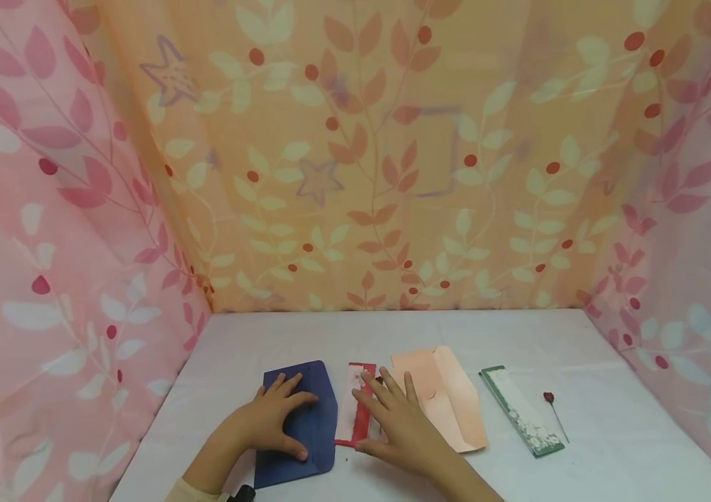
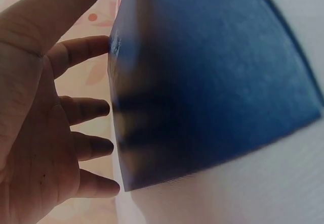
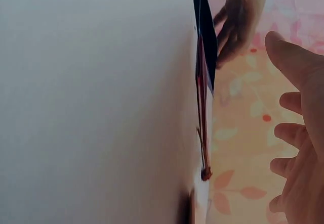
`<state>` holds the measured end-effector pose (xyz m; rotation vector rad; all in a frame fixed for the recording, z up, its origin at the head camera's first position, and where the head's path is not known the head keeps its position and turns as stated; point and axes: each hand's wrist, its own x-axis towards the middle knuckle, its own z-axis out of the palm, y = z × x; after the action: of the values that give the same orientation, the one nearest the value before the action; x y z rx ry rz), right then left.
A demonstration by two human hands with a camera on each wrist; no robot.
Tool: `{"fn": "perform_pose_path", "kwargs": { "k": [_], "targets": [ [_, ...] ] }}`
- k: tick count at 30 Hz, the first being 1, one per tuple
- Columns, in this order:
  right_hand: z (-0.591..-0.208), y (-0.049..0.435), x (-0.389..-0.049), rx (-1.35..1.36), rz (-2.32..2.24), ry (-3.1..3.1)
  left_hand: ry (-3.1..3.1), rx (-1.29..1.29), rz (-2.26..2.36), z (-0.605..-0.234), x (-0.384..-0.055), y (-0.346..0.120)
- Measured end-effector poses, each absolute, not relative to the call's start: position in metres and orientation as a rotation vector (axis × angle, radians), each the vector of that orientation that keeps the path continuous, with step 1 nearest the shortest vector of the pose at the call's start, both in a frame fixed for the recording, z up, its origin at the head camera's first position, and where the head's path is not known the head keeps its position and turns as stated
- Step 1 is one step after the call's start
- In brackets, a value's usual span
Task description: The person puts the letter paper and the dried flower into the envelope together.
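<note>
Left hand (image 1: pixel 279 418): fingers spread apart over the navy envelope (image 1: pixel 319 427), smooth paper with a tapered flap, lying on the white table (image 1: pixel 631 411). Right hand (image 1: pixel 402 422): fingers likewise apart, nothing gripped, above the slim red card (image 1: pixel 352 408) with its pale panel. Beside that I see a creased peach envelope (image 1: pixel 452 401), then an oblong green card (image 1: pixel 521 411), floral-printed, and a thin-stemmed rose (image 1: pixel 548 397).

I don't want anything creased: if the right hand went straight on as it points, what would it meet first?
The right hand would most likely meet the red-and-white card, which lies partly beneath it, though the gap is hard to judge.
</note>
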<state>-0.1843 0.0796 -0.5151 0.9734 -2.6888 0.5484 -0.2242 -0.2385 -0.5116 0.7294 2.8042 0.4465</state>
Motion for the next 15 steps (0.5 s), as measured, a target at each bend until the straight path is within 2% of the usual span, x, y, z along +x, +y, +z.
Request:
{"fn": "perform_pose_path", "kwargs": {
  "k": [15],
  "targets": [
    [-0.518, 0.040, -0.188, 1.061, 0.603, -2.669, 2.789, 0.746, 0.437, -0.510, -0.224, -0.237]
  ]
}}
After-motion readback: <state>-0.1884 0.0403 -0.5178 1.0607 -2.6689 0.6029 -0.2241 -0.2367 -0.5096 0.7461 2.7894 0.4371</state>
